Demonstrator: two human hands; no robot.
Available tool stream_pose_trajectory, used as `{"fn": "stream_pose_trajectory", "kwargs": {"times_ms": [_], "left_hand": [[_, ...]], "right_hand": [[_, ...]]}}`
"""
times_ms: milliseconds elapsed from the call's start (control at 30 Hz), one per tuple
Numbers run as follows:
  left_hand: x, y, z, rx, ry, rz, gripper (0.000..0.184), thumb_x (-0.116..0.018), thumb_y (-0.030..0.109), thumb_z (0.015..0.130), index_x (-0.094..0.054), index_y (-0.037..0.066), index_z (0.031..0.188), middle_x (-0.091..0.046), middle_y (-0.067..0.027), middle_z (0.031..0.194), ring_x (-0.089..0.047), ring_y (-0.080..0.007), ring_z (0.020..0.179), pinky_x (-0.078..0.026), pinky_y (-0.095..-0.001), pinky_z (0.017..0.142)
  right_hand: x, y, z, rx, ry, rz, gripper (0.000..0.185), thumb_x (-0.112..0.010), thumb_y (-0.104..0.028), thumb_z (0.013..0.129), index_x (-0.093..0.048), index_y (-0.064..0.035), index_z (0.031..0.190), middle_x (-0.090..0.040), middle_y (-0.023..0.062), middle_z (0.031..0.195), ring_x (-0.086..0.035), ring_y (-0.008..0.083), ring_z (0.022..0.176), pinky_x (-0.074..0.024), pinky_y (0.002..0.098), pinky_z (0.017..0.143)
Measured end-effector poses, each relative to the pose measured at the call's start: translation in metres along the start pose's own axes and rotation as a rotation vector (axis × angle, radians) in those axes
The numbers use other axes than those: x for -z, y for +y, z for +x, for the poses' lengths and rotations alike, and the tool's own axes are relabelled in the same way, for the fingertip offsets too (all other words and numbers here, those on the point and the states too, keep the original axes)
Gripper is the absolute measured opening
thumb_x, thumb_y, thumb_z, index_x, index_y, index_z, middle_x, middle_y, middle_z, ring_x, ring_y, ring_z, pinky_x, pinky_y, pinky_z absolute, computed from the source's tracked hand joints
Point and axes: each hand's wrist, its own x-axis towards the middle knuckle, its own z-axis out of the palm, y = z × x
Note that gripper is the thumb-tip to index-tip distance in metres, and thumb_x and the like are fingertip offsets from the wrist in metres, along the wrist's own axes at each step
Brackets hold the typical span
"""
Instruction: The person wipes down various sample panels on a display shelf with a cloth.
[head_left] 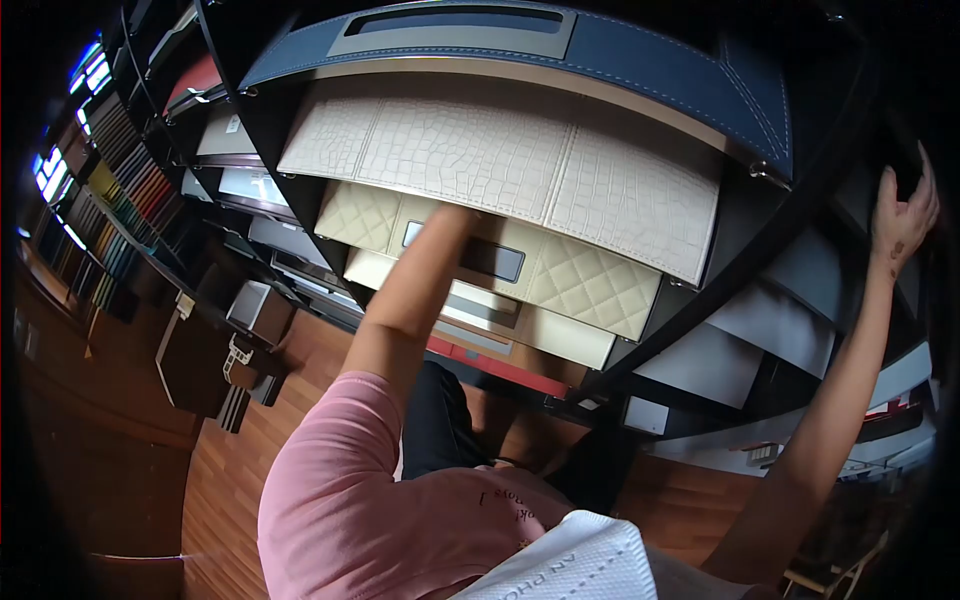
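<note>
My left forearm reaches in between a cream crocodile-textured panel (480, 140) and a cream quilted panel (595, 285). My left hand is hidden under the textured panel's lower edge, so its fingers do not show. A dark rectangular inset (492, 260) sits in the middle of the quilted panel, beside my forearm. Far to the right, my right hand (903, 218) is raised by the dark side of the rack. Its thumb and fingers are apart and nothing shows in them; whether it touches the rack, I cannot tell.
A blue stitched panel (660, 55) hangs above. Lower down are a plain cream panel (565, 335) and a red one (500, 367). A black rack bar (720, 275) slants across the right. Colour swatches (150, 185) stand at left, over a wooden floor (235, 490).
</note>
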Motion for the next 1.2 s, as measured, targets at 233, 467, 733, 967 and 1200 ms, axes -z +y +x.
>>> {"fn": "stream_pose_trajectory", "kwargs": {"times_ms": [233,467,733,967,1200], "left_hand": [[0.027,0.116,-0.090,-0.168,-0.147,-0.324,0.030,-0.067,0.020,0.075,-0.065,0.010,0.103,-0.062,-0.0191,0.102,-0.060,-0.0366,0.089,-0.050,-0.0425,0.072],[0.069,0.143,-0.148,0.853,-0.361,-1.992,0.022,-0.060,0.017,0.090,-0.059,0.002,0.105,-0.063,-0.0090,0.100,-0.061,-0.0196,0.087,-0.050,-0.0331,0.077],[0.119,0.160,-0.119,0.802,-0.476,-2.404,0.035,-0.059,-0.006,0.080,-0.053,-0.002,0.115,-0.062,-0.0112,0.108,-0.062,-0.0206,0.099,-0.049,-0.0321,0.091],[0.119,0.106,-0.103,0.766,-0.574,-2.162,0.028,-0.065,0.007,0.085,-0.059,0.001,0.111,-0.067,-0.0057,0.100,-0.065,-0.0164,0.091,-0.052,-0.0309,0.084],[0.151,-0.028,-0.091,0.618,-0.269,-1.958,0.032,-0.061,0.017,0.090,-0.055,0.001,0.116,-0.062,-0.0062,0.100,-0.061,-0.0164,0.087,-0.052,-0.0345,0.084]], "right_hand": [[0.001,-0.009,0.003,-0.006,0.017,0.082,0.049,-0.060,-0.026,0.082,-0.054,-0.0163,0.130,-0.054,0.0068,0.131,-0.043,0.0251,0.127,-0.0258,0.0399,0.111],[0.000,-0.007,0.001,-0.025,0.010,0.067,0.048,-0.060,-0.025,0.082,-0.054,-0.0181,0.129,-0.055,0.0061,0.130,-0.042,0.0249,0.128,-0.0269,0.0398,0.110],[0.004,-0.007,0.002,-0.010,-0.015,0.077,0.050,-0.061,-0.021,0.081,-0.053,-0.0162,0.130,-0.054,0.0051,0.131,-0.044,0.0283,0.126,-0.0281,0.0410,0.110],[0.005,-0.003,0.001,-0.038,-0.074,0.117,0.050,-0.060,-0.016,0.083,-0.051,-0.0124,0.132,-0.054,0.0080,0.133,-0.045,0.0313,0.125,-0.0323,0.0411,0.107],[0.007,-0.007,-0.003,0.028,-0.015,0.077,0.048,-0.058,-0.021,0.085,-0.051,-0.0071,0.129,-0.054,0.0128,0.129,-0.048,0.0342,0.119,-0.0359,0.0427,0.102]]}}
